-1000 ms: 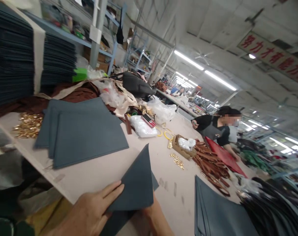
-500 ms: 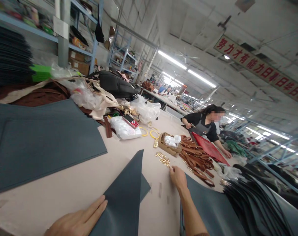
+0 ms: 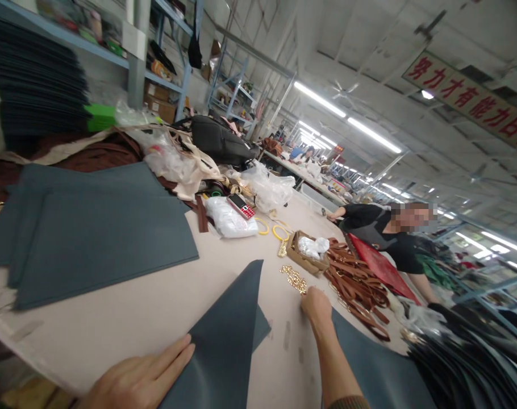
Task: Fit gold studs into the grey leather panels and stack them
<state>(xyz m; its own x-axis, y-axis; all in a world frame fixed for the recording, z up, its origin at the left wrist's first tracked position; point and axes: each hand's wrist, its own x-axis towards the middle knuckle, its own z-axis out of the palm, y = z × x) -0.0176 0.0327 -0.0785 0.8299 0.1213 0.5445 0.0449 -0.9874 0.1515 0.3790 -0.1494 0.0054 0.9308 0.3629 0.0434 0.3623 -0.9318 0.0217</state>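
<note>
Blue-grey, leather-like folded sheet (image 3: 224, 335) lies on pale tabletop (image 3: 126, 324), under left hand (image 3: 143, 372): fingers straight, resting on sheet's edge; thumb hidden, cannot tell if pinching. Right hand (image 3: 318, 307) curled at small shiny gold metal pieces (image 3: 293, 278); fingertips hidden, hold unclear. Risks: clumsy pinch could scatter pieces; light left pressure could let fold spring open. Sheet's lower end cut off by frame.

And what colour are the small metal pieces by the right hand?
The metal pieces are shiny gold, in the head view.

Workshop, gold fittings (image 3: 293, 278), brown straps (image 3: 356, 274), strip lights (image 3: 320, 99)
</note>
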